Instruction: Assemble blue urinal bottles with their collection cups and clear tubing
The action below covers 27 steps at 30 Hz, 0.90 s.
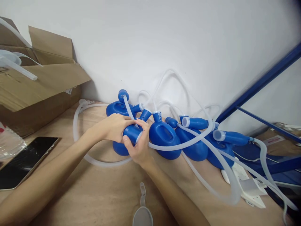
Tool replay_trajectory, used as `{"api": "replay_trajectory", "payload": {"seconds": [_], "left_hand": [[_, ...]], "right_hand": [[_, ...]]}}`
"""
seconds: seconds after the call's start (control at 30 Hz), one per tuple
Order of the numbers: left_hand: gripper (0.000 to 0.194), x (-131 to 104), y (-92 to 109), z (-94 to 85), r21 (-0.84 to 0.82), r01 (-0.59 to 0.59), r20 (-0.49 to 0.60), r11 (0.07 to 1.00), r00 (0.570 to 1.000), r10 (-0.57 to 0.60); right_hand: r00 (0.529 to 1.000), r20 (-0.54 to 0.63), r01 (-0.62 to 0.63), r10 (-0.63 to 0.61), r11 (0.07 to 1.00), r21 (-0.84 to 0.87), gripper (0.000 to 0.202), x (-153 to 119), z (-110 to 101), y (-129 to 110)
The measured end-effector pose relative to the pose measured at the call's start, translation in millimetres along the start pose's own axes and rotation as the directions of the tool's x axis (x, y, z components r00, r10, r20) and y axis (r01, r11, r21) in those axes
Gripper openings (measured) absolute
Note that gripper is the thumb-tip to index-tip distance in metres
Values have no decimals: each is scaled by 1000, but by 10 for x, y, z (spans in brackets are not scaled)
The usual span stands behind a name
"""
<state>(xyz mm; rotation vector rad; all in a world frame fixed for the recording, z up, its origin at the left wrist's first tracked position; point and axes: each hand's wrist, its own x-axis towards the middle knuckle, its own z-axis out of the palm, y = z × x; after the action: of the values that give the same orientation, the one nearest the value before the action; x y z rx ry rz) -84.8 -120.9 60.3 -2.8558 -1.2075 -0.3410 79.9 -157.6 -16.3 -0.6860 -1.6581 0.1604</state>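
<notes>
A blue urinal cup (132,134), a wide cylinder with a pale rim at its right end, is held between both hands. My right hand (140,149) grips it near the rim, thumb in front and fingers over the top. My left hand (115,126) is closed around its back left side, and some of its fingers are hidden. Just behind the hands lies a blue urinal bottle (121,149), mostly covered by them. A translucent cap with a strap (143,216) lies on the table near my right forearm.
Several blue bottles (164,139) with translucent hoses (181,147) lie along the wall. An open cardboard box (44,91) holding clear plastic parts stands at left, near a phone (28,160). A white power strip (249,185) and blue metal frame (261,78) are at right.
</notes>
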Motion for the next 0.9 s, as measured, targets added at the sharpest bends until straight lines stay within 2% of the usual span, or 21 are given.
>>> {"api": "replay_trajectory", "payload": {"seconds": [0.17,0.27,0.37,0.43,0.47,0.53,0.6,0.67,0.73,0.9], "left_hand": [[62,5,-3,15,-15,-22,-22,1000,1000,21],[59,8,10,15,-15,-14,-35,1000,999,13],[63,8,30,17,1,-15,-46,1000,999,15],[65,6,44,20,11,-34,-51,999,998,35],[65,5,50,22,18,-39,-54,999,998,40],[65,5,63,29,38,-37,-51,999,998,39],[64,8,75,39,61,-36,-33,998,999,38],[61,15,88,54,79,-41,-16,996,999,42],[60,23,102,73,97,-37,-11,995,999,39],[57,33,124,132,118,-40,-15,992,999,42]], "right_hand": [[995,69,-74,73,997,12,62,3,-67,-1],[978,127,-187,163,962,201,52,31,-113,39],[923,102,-379,372,827,415,39,125,-116,100],[870,120,-480,479,762,435,32,203,-111,129],[859,137,-504,494,765,401,29,238,-113,136],[883,142,-468,446,836,286,28,290,-136,132],[942,118,-332,315,926,178,33,319,-177,116],[980,111,-177,163,976,130,37,332,-222,103],[990,124,-82,67,990,114,40,336,-255,104],[989,143,10,-23,996,89,48,336,-260,152]]}}
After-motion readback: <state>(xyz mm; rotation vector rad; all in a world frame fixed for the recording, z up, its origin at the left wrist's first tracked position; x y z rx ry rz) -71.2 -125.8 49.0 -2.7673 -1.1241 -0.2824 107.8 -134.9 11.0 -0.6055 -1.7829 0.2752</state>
